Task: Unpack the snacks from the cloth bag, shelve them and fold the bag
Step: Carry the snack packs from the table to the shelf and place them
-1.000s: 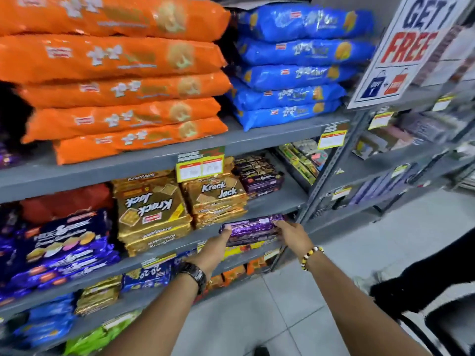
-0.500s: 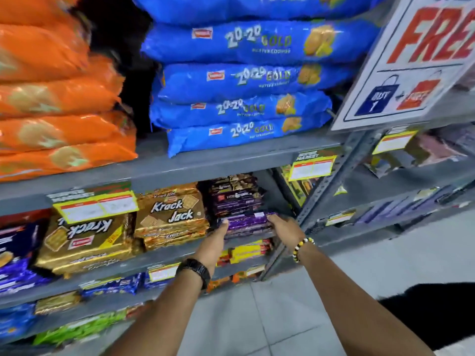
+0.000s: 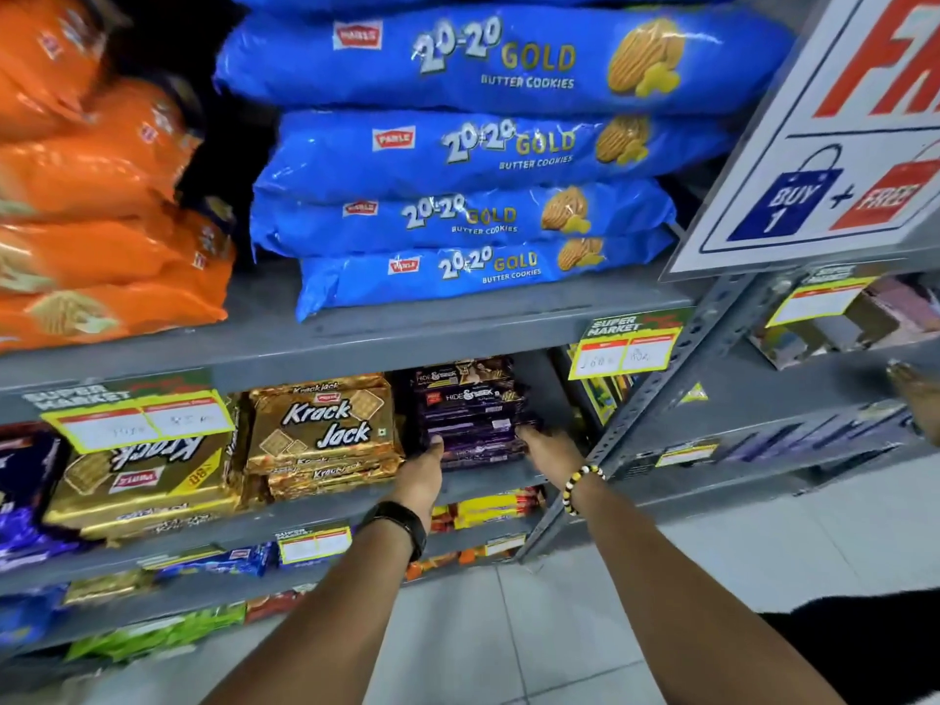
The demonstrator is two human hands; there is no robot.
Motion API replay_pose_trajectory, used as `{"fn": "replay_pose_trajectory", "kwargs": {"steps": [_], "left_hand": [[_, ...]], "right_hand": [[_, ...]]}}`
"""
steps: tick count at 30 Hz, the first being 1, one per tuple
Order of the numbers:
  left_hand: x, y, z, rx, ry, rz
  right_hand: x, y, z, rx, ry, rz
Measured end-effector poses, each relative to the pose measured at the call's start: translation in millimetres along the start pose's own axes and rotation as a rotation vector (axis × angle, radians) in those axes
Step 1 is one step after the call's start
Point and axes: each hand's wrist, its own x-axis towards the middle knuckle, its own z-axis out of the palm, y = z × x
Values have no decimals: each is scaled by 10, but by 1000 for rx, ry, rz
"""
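A bundle of purple Hide & Seek biscuit packs [image 3: 480, 442] lies on the grey middle shelf [image 3: 488, 483], at the foot of a stack of the same packs [image 3: 465, 394]. My left hand [image 3: 423, 470] grips the bundle's left end, thumb on top. At its right end my right hand [image 3: 547, 448] holds it, fingers reaching in past the pack. The cloth bag is not in view.
Gold Krack Jack packs [image 3: 320, 429] sit just left of the purple stack. Blue 20-20 Gold cookie bags [image 3: 473, 145] and orange bags [image 3: 101, 216] fill the shelf above. A grey upright post [image 3: 651, 424] stands right of my hands. Another person's hand [image 3: 918, 399] shows at the right edge.
Both hands carried the purple packs up and forward from in front of the shelf onto it, against the Hide & Seek stack. The view has moved closer and to the right.
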Motion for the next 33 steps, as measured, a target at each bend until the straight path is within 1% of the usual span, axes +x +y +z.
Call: {"fn": "replay_pose_trajectory", "kwargs": {"steps": [5,8,13,17,20,23,25,28,33], "left_hand": [[66,68,74,49,73,-5],[88,105,114,40,83,-8],[99,140,159,21,105,-25],[101,193,184,70,128,4],[33,209,213,48,155,-14],[-56,166,225,62,157,-33],[-150,129,240,56,147,-37],[-356,66,221,75,103,5],[-577,-61,-24,125,-54,56]], "right_hand": [[239,63,111,52,-4,14],[512,176,138,55,-5,0],[343,-9,102,62,5,5],[377,-4,93,50,-3,4],[436,54,66,33,-16,-16],[412,71,54,13,35,-13],[354,90,54,48,51,-28],[234,143,39,117,87,-65],[-100,230,84,184,184,-129]]}}
